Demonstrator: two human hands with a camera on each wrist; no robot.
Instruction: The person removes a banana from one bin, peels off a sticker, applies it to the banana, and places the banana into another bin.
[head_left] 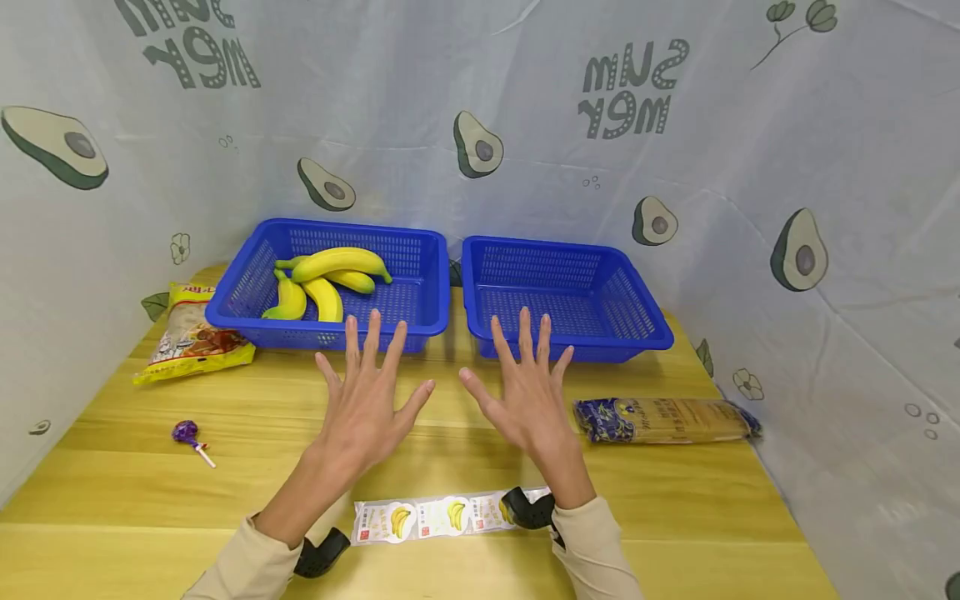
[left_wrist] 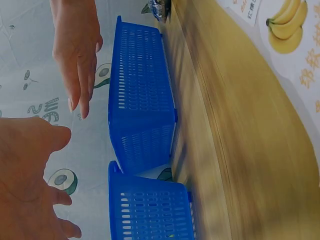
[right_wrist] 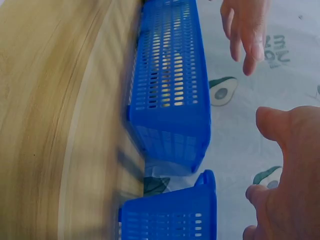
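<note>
Both hands hover over the wooden table (head_left: 450, 467) with fingers spread and straight, holding nothing. My left hand (head_left: 367, 400) is just in front of the left blue basket (head_left: 315, 332), which holds several yellow bananas (head_left: 330, 275). My right hand (head_left: 525, 396) is in front of the right blue basket (head_left: 570, 343), which has nothing in it. In the left wrist view the left hand (left_wrist: 25, 170) fills the lower left, with the right hand (left_wrist: 75, 55) above it. The right wrist view shows the right hand (right_wrist: 290, 170) and the left hand (right_wrist: 247, 30) beside the baskets.
A yellow snack bag (head_left: 191, 342) lies at the left, with a purple lollipop (head_left: 187, 435) nearer the front. A long noodle packet (head_left: 663, 419) lies at the right. A strip of banana stickers (head_left: 442, 517) sits between my wrists. Avocado-print cloth walls enclose the table.
</note>
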